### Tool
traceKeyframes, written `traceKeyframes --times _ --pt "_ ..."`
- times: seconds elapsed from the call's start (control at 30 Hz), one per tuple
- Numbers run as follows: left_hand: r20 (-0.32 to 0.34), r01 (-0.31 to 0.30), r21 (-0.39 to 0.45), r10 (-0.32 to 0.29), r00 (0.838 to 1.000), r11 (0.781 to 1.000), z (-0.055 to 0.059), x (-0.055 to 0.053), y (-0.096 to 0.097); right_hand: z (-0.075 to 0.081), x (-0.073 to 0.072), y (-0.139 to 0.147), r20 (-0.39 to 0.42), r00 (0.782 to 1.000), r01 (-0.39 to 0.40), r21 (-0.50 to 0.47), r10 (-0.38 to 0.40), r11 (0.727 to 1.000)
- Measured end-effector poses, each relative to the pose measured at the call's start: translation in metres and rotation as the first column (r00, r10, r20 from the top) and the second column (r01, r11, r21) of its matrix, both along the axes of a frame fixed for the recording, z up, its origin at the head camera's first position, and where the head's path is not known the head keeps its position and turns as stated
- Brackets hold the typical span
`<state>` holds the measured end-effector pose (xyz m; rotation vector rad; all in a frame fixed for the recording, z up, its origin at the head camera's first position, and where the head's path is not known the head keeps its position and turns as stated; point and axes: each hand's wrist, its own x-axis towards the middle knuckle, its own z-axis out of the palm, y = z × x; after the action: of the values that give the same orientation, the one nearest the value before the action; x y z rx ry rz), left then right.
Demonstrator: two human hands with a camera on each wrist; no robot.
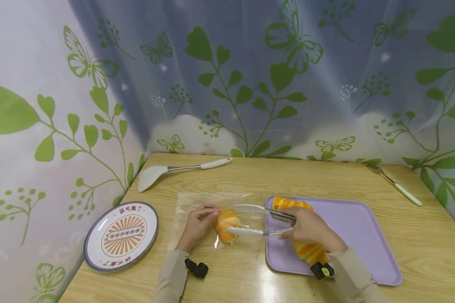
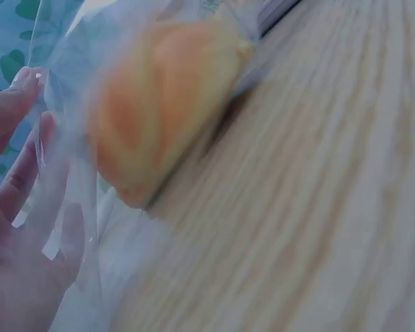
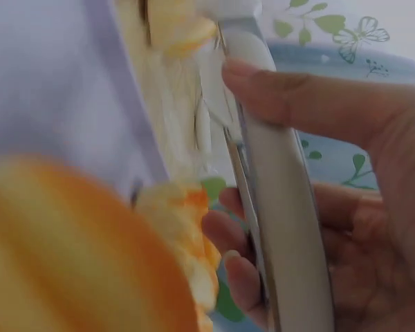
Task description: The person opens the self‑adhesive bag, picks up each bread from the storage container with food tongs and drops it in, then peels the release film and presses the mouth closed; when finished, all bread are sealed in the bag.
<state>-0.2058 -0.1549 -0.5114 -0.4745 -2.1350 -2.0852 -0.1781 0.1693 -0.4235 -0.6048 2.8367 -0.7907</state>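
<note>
A round, golden bread roll (image 1: pixel 226 222) lies in a clear plastic bag (image 1: pixel 187 202) at the middle of the table. My left hand (image 1: pixel 199 225) pinches the bag's film beside the roll; in the left wrist view the film (image 2: pixel 76 138) runs along the fingertips. My right hand (image 1: pixel 311 227) grips metal tongs with white tips (image 1: pixel 246 232), whose arms reach left over the tray's edge to the roll. In the right wrist view the thumb presses one arm of the tongs (image 3: pixel 280 207) and the fingers curl round the other side.
Under my right hand, a lilac tray (image 1: pixel 358 235) holds more bread, including a twisted roll (image 1: pixel 310 252) and another (image 1: pixel 288 202) behind. A patterned plate (image 1: pixel 121 235) stands left. A white spatula (image 1: pixel 153 176) lies at the back left, a fork (image 1: pixel 402 191) at the back right.
</note>
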Motion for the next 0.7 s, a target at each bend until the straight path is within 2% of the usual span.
traceKeyframes --times 0.23,0.4,0.57,0.7 --pt "-0.026 0.011 -0.039 -0.012 1.000 0.999 0.000 0.000 0.000 -0.002 -0.003 0.003 -0.103 0.994 -0.034 0.103 0.044 0.994" --pt "-0.014 0.015 -0.050 -0.016 1.000 0.999 0.000 -0.001 0.001 -0.007 -0.002 -0.003 -0.120 0.992 -0.021 0.065 0.029 0.998" --pt "-0.003 -0.030 -0.071 0.030 1.000 0.997 0.003 0.001 0.002 -0.011 0.001 -0.008 -0.087 0.996 0.016 -0.003 -0.016 1.000" --pt "-0.002 -0.077 -0.152 0.077 0.997 0.985 0.012 0.004 0.005 -0.012 0.002 -0.013 -0.100 0.995 0.022 -0.035 -0.025 0.999"
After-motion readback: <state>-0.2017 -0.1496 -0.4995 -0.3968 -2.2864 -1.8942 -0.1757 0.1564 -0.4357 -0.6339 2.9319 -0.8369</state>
